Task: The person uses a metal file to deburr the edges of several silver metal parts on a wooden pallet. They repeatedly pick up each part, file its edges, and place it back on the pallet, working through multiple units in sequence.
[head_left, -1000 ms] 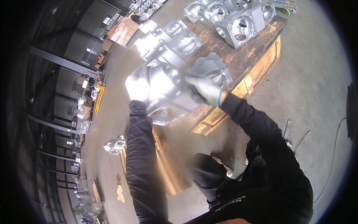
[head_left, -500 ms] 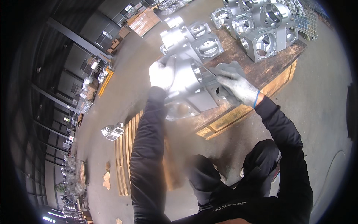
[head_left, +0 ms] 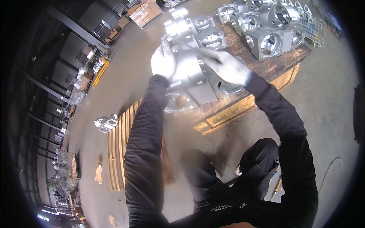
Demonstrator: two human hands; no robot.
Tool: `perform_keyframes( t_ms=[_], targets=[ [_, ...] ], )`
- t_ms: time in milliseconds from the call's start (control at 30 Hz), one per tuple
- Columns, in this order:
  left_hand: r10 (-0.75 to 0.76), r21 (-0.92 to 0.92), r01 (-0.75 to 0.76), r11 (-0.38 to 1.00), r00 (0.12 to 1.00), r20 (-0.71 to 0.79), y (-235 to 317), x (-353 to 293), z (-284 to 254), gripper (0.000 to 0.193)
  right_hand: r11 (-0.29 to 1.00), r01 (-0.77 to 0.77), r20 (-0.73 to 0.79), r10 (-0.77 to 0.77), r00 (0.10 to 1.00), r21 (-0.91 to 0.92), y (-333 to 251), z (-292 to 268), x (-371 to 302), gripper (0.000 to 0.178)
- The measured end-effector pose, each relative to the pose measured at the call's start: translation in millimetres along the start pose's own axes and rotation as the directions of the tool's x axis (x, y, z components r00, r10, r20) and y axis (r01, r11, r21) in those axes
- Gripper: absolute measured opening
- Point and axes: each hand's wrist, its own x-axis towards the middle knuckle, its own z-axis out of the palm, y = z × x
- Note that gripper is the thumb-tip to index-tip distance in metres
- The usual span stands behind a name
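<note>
A shiny silver metal housing (head_left: 188, 68) with round bores and flat flanges rests on the wooden-sided bench in front of me. My left hand (head_left: 163, 62), in a white glove, is at its left side, fingers drawn together around the far end of a slim grey rod-like tool (head_left: 186, 43). Gripping the near end of that tool is my gloved right hand (head_left: 226, 67), above the housing's right side. The tool's exact kind is unclear, and its grip end is hidden in the glove. Beneath my right hand lies a round-bored flange (head_left: 228, 88).
More silver housings (head_left: 266, 43) stand at the bench's far right, beside a wire cage (head_left: 313, 30). The bench (head_left: 228, 114) has a worn brown top. A slatted wooden pallet (head_left: 118, 152) is at the lower left, with small castings (head_left: 106, 123) near it. Cardboard boxes (head_left: 145, 13) stand behind.
My right hand has moved up and left with the slim tool, from the flange to above the housing. My left hand has lifted slightly, its fingers now at the tool's far end.
</note>
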Motion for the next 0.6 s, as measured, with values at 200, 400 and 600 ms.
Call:
perform_keyframes(
  t_ms=[200, 400, 600],
  targets=[
    [0.007, -0.057, -0.011, 0.998, 0.997, -0.072, 0, 0, 1, 0.060, 0.994, 0.004, -0.031, -0.007, 1.000, -0.107, -24, -3, 5, 0.047],
    [0.091, 0.141, -0.073, 0.987, 0.987, -0.131, -8, 1, 3, 0.062, 0.967, 0.108, -0.151, -0.145, 0.978, -0.232, -8, 17, -19, 0.049],
    [0.134, 0.200, -0.113, 0.973, 0.987, -0.092, -3, -2, 3, 0.059, 0.995, 0.076, -0.325, -0.092, 0.941, -0.064, -4, 53, -35, 0.048]
  ],
)
